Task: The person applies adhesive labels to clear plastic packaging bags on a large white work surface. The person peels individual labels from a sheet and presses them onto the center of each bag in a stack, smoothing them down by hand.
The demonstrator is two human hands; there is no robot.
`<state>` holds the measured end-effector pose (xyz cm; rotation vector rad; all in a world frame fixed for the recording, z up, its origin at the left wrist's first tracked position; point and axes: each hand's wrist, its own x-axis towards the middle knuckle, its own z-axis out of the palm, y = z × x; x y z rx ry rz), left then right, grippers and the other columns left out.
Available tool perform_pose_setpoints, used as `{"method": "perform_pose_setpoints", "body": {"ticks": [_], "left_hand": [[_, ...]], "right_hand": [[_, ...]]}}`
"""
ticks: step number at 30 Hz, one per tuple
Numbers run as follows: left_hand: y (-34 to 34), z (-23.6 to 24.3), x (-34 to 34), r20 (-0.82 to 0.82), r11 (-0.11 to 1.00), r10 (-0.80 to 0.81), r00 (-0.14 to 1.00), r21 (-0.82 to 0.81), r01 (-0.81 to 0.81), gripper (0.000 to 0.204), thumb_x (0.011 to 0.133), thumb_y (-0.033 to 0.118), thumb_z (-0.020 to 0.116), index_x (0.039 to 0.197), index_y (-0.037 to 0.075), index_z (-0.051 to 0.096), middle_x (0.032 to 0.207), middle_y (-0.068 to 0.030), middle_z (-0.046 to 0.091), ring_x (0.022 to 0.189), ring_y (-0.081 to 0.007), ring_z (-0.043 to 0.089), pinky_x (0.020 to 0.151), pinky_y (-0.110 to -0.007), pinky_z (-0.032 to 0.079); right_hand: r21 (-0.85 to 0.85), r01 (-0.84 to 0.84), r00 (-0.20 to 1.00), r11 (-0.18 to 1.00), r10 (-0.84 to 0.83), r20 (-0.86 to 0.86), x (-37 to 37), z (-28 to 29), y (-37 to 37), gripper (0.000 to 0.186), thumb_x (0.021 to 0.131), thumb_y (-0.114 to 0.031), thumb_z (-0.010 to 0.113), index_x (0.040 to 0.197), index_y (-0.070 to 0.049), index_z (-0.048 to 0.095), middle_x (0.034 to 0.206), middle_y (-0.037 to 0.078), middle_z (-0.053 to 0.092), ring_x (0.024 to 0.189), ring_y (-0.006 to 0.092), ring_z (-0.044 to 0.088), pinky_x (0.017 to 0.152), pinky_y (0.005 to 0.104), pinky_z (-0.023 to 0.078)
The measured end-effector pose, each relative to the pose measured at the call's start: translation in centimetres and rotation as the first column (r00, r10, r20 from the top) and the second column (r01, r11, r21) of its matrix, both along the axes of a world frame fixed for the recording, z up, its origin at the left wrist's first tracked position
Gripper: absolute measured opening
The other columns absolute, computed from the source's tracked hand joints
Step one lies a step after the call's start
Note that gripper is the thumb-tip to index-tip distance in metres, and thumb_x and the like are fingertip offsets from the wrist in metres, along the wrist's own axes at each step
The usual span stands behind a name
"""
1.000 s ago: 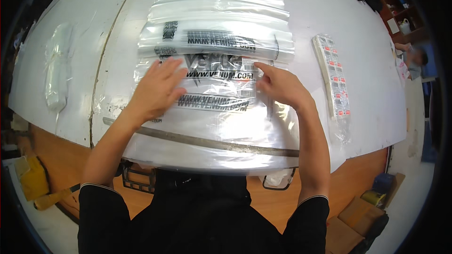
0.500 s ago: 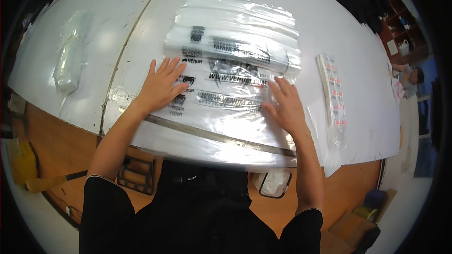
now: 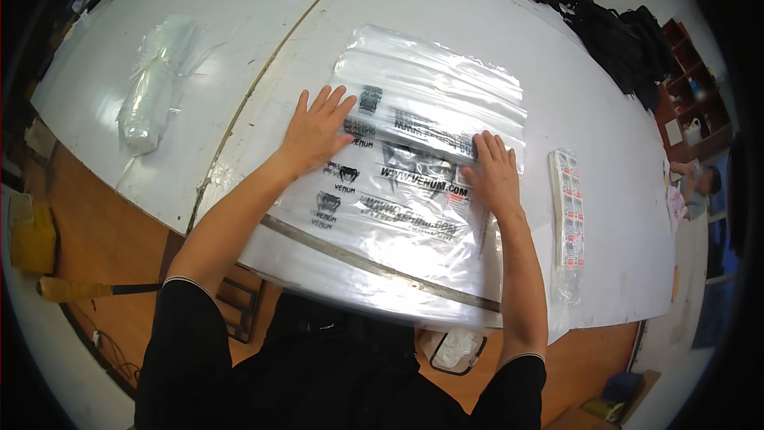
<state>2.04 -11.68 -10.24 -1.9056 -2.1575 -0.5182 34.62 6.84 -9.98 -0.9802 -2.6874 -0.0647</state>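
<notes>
A stack of clear plastic bags with black print lies on the white table, its far part raised in loose folds. My left hand rests flat on the left side of the plastic, fingers spread beside the printed marks. On the right side, my right hand presses down with fingers stretched over the edge of the folded part. Both hands are open and hold nothing. A dark strip crosses under or on the near part of the sheets; which one, I cannot tell.
To the right lies a long clear packet of red-and-white labels. A tied bundle of clear plastic lies at the left, past a seam in the table. Dark cloth is heaped at the far right. Another person is beyond the table.
Both hands have slid away from me across the plastic, up to the folded part. The view has shifted, so the table sits lower and farther right.
</notes>
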Motion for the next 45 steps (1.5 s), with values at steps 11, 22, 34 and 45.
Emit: {"method": "perform_pose_setpoints", "body": {"ticks": [11, 22, 34, 45], "left_hand": [[3.0, 1.1, -1.6, 0.027, 0.985, -0.078, 0.997, -0.150, 0.082, 0.060, 0.089, 0.032, 0.073, 0.143, 0.015, 0.051, 0.152, -0.0105, 0.047, 0.144, -0.0323, 0.039, 0.114, -0.059, 0.030], [6.3, 2.0, 0.8, -0.160, 0.924, -0.360, 0.919, -0.196, 0.327, 0.066, 0.085, 0.023, 0.076, 0.144, 0.017, 0.047, 0.152, -0.0068, 0.047, 0.143, -0.0282, 0.041, 0.113, -0.058, 0.035], [8.5, 1.9, 3.2, -0.094, 0.894, -0.409, 0.908, -0.240, 0.378, 0.070, 0.085, 0.010, 0.073, 0.147, 0.018, 0.042, 0.151, -0.0069, 0.048, 0.142, -0.0289, 0.044, 0.108, -0.059, 0.040], [9.6, 0.9, 2.5, -0.111, 0.908, -0.364, 0.925, -0.262, 0.326, 0.064, 0.091, 0.004, 0.060, 0.150, 0.017, 0.039, 0.159, -0.0094, 0.040, 0.147, -0.0330, 0.037, 0.113, -0.060, 0.030]], "right_hand": [[0.150, 0.040, 0.995, 0.988, -0.025, -0.096, -0.8, -0.4, -0.5, 0.062, 0.087, -0.025, 0.074, 0.142, -0.011, 0.049, 0.148, 0.016, 0.048, 0.140, 0.0393, 0.042, 0.114, 0.0632, 0.029], [-0.225, -0.296, 0.954, 0.928, 0.298, -0.025, -1.6, -1.0, -9.7, 0.070, 0.085, -0.046, 0.071, 0.141, -0.008, 0.053, 0.150, 0.020, 0.046, 0.142, 0.0406, 0.039, 0.117, 0.0621, 0.025], [-0.171, -0.337, 0.933, 0.926, 0.353, 0.070, -0.8, 1.6, -10.9, 0.076, 0.088, -0.057, 0.064, 0.146, -0.011, 0.050, 0.155, 0.018, 0.042, 0.148, 0.0393, 0.030, 0.120, 0.0646, 0.017], [-0.213, -0.078, 0.992, 0.974, 0.097, 0.080, 6.6, -0.2, -8.6, 0.079, 0.089, -0.058, 0.062, 0.149, -0.010, 0.046, 0.157, 0.023, 0.037, 0.147, 0.0452, 0.029, 0.118, 0.0657, 0.015]]}}
